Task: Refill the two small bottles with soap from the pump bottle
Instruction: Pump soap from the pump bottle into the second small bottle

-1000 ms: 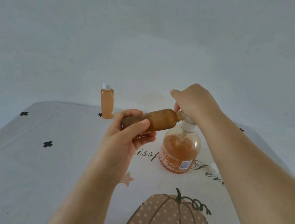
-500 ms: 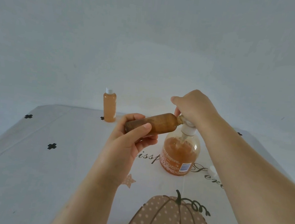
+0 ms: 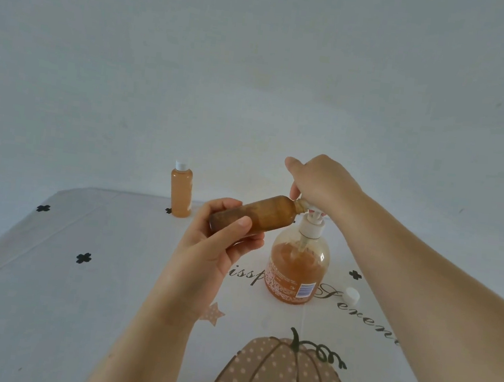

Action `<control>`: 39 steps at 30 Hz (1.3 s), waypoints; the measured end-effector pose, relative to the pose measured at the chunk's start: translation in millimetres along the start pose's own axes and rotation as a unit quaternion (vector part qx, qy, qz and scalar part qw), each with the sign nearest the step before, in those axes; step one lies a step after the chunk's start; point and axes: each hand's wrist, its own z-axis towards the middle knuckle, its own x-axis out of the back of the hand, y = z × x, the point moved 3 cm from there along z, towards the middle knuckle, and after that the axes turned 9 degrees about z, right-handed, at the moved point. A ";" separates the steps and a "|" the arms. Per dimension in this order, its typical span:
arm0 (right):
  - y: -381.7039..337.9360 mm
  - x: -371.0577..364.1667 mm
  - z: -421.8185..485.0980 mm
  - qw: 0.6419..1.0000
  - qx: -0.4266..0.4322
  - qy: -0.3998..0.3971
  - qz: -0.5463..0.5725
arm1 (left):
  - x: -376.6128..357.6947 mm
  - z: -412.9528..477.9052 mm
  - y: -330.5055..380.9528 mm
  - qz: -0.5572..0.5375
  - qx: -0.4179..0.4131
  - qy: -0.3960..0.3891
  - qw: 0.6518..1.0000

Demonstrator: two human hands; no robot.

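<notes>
Head: small bottle (image 3: pixel 254 216) near-horizontal – mouth up-right at pump (image 3: pixel 311 228).

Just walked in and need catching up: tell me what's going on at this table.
A person is refilling. Their left hand grips a small amber plastic bottle, tipped nearly sideways, its open neck at the spout of a clear plastic pump bottle of orange soap. The right hand curls over the white pump head. A second small bottle, full of orange soap and white-capped, stands upright farther back. A loose white cap lies right of the pump bottle.
</notes>
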 end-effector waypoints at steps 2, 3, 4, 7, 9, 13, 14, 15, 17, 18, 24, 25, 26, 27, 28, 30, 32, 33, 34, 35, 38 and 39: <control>-0.2 -2.5 1.4 1.000 0.003 -0.009 0.010 | 0.0 0.3 -0.4 -0.001 0.002 0.002 1.000; 0.0 -3.9 2.5 1.000 0.007 -0.013 0.013 | 0.3 0.5 -0.5 -0.001 0.002 0.004 1.000; 0.2 -5.2 3.5 1.000 0.011 -0.015 0.015 | 0.9 0.8 -0.5 0.000 0.003 0.006 1.000; 2.0 -7.0 5.0 1.000 0.020 -0.012 0.017 | 1.8 0.8 -1.3 0.005 0.004 0.009 1.000; 3.2 -8.4 6.1 1.000 0.021 -0.013 0.017 | 2.1 1.0 -2.4 0.008 0.007 0.014 1.000; 6.9 -12.4 9.0 1.000 0.016 -0.020 0.015 | 3.0 1.4 -3.0 0.021 0.013 0.022 0.999; 8.3 -13.6 9.6 1.000 0.018 -0.019 0.015 | 2.7 1.8 -2.2 0.026 0.015 0.025 0.999; 10.2 -15.0 10.4 0.999 0.021 -0.017 0.018 | 3.0 2.3 -2.4 0.028 0.016 0.028 0.999; 13.0 -16.9 11.5 0.999 0.024 -0.020 0.027 | 3.4 3.7 -2.9 0.026 0.016 0.032 0.999; 14.5 -17.9 11.3 0.999 0.025 -0.024 0.031 | 3.3 4.0 -3.1 0.029 0.015 0.032 0.999; 15.4 -17.5 10.2 0.998 0.032 -0.025 0.050 | 2.9 3.6 -3.9 0.029 0.012 0.025 0.999; 15.4 -17.2 9.3 0.998 0.030 -0.024 0.054 | 3.4 3.5 -4.4 0.027 0.014 0.027 0.999; 15.1 -16.9 8.3 0.998 0.029 -0.024 0.056 | 3.5 3.5 -4.2 0.025 0.016 0.028 0.999; 15.4 -16.9 7.9 0.998 0.028 -0.023 0.056 | 3.3 3.6 -4.1 0.024 0.017 0.028 0.999; 15.5 -17.2 7.8 0.998 0.027 -0.022 0.057 | 3.5 3.6 -4.1 0.023 0.018 0.027 0.999; 15.1 -16.4 6.6 0.998 0.026 -0.019 0.057 | 2.9 2.9 -3.6 0.021 0.020 0.026 0.999; 13.9 -15.5 5.0 0.998 0.024 -0.017 0.055 | 2.7 2.2 -2.5 0.018 0.020 0.028 0.999; 13.4 -14.8 4.4 0.998 0.021 -0.016 0.055 | 2.4 2.1 -2.3 0.016 0.019 0.027 0.999; 13.0 -14.2 4.2 0.998 0.018 -0.013 0.055 | 1.9 2.2 -2.5 0.013 0.017 0.025 0.999; 12.0 -13.0 3.7 0.998 0.016 -0.008 0.053 | 1.7 1.6 -2.0 0.010 0.016 0.024 1.000; 8.3 -9.7 4.2 0.999 0.019 0.006 0.036 | 1.3 0.5 -1.9 0.008 0.012 0.021 1.000; 5.7 -7.8 3.9 0.999 0.022 0.007 0.031 | 1.2 -0.2 -0.8 0.009 0.008 0.015 1.000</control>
